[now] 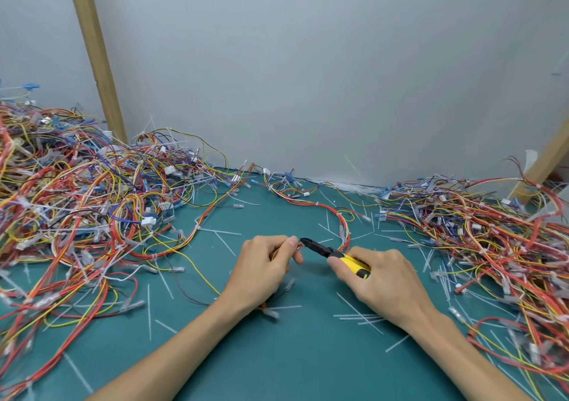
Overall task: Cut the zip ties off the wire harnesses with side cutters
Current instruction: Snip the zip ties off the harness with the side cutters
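Workshop bench: green cutting mat [277, 354], heaped wire harnesses [77, 185], cut zip ties [360, 314], plain wall [308, 62].

Green mat-covered table [277, 366], wire harness piles left [77, 203] and right [480, 231], cut zip ties [358, 316] scattered

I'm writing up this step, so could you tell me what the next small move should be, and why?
Probably nudge the cutters the last bit toward the left hand and squeeze. That hand pinches the red wire bundle, the right hand grips the yellow handles, and the black tip is nearly touching the left fingertips. The tie is too small to see.
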{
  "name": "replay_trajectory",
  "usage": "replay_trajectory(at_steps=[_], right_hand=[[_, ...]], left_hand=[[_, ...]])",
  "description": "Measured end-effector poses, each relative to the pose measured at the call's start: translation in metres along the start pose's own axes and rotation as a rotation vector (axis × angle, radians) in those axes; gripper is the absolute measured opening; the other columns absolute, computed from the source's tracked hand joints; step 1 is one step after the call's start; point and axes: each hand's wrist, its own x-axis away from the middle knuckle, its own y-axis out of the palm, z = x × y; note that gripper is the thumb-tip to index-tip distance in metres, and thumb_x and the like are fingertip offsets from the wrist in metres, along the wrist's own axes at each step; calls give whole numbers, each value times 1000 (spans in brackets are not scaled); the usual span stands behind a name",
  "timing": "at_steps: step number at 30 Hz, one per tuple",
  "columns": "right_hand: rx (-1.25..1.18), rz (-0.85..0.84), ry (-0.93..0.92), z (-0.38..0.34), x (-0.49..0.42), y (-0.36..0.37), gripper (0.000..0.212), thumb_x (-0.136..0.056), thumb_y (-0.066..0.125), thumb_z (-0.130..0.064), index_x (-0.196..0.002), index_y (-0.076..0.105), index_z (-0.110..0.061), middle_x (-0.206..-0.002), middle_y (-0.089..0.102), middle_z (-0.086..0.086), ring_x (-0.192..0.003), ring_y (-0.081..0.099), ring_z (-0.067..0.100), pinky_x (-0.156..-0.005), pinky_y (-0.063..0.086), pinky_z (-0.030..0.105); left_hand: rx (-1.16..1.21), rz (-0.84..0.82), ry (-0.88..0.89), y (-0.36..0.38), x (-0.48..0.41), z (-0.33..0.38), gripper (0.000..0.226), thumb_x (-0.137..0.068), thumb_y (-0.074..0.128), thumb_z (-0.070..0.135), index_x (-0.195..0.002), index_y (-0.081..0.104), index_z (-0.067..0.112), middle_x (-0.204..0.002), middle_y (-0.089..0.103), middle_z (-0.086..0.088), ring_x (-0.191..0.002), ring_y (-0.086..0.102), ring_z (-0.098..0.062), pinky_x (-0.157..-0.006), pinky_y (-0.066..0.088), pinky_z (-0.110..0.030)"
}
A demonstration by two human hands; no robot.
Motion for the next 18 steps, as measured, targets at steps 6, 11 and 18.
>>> replay_trajectory(at_steps=[6,11,18], right_hand=[[-120,32,-5,3,7,-2,42,-79,38,-78,-66,50,-40,-55,51,-6,-59,49,13,-51,31,20],[-175,18,-153,5,11,-8,35,-79,57,-66,-77,63,-31,-64,59,-13,-60,53,7,-57,44,26],[-232,11,-244,-4,12,-7,15,-82,61,-41,-83,71,-30,-81,66,-23,-80,60,-3,-71,52,29]], left_hand=[[0,5,-8,1,0,-1,40,-101,46,30,-65,64,30,-43,37,8,-38,34,-11,-49,31,-26],[106,39,-69,3,0,1,41,-102,45,27,-68,64,18,-42,33,9,-38,29,-14,-46,32,-25],[145,75,-95,2,0,2,40,-103,43,26,-71,62,13,-42,33,9,-36,31,-12,-42,31,-24]])
